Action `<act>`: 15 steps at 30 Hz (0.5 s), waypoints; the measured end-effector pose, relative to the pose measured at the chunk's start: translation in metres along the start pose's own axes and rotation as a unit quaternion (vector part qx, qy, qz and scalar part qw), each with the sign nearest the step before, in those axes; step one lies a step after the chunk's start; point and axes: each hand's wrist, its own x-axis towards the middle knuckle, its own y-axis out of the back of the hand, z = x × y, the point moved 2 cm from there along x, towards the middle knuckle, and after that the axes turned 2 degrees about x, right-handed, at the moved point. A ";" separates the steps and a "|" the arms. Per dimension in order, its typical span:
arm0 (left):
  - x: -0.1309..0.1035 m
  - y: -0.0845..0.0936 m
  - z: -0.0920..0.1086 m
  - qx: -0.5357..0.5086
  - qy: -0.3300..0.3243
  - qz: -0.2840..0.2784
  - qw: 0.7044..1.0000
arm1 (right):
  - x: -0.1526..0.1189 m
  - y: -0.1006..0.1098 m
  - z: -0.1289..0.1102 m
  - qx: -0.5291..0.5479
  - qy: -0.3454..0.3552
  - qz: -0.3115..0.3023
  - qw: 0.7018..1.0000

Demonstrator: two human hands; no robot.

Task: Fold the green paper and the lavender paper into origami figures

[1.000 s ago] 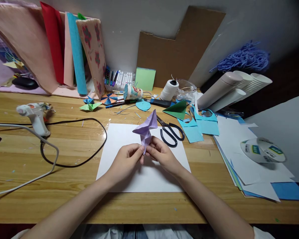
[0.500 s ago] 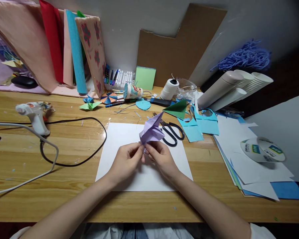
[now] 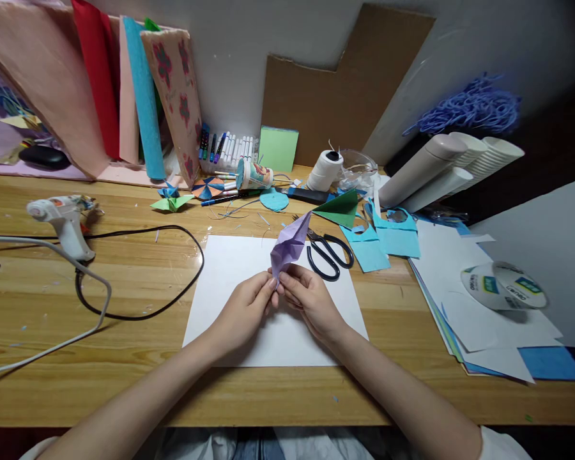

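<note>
A folded piece of purple paper (image 3: 290,244) stands up between my two hands, its pointed tip toward the upper right. My left hand (image 3: 252,300) pinches its narrow lower end with thumb and fingers. From the other side, my right hand (image 3: 309,299) grips the same lower end, and the fingertips of both hands nearly meet there. That bottom end is largely hidden by my fingers. Below the hands lies a white sheet of paper (image 3: 211,319). Black-handled scissors (image 3: 326,257) rest partly on the sheet's upper right, beyond my right hand.
A white glue gun (image 3: 64,223) with a looping black cord lies at left. Toward the back are markers (image 3: 234,148), a thread spool (image 3: 324,171), green folded paper (image 3: 340,207) and cut blue paper (image 3: 397,239). Stacked sheets (image 3: 489,326) carry a tape roll (image 3: 503,287) at right.
The purple paper has turned in my fingers and now looks narrower, with its right-hand flap no longer spread out. Both hands stay at almost the same place over the white sheet.
</note>
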 end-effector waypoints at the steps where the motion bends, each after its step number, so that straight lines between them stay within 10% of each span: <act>1: 0.000 0.000 -0.001 -0.003 -0.001 -0.002 1.000 | 0.000 0.000 0.000 -0.002 0.001 -0.002 1.000; 15: -0.001 0.004 0.000 0.066 -0.006 0.008 0.998 | 0.002 0.005 0.003 -0.019 0.011 -0.003 1.000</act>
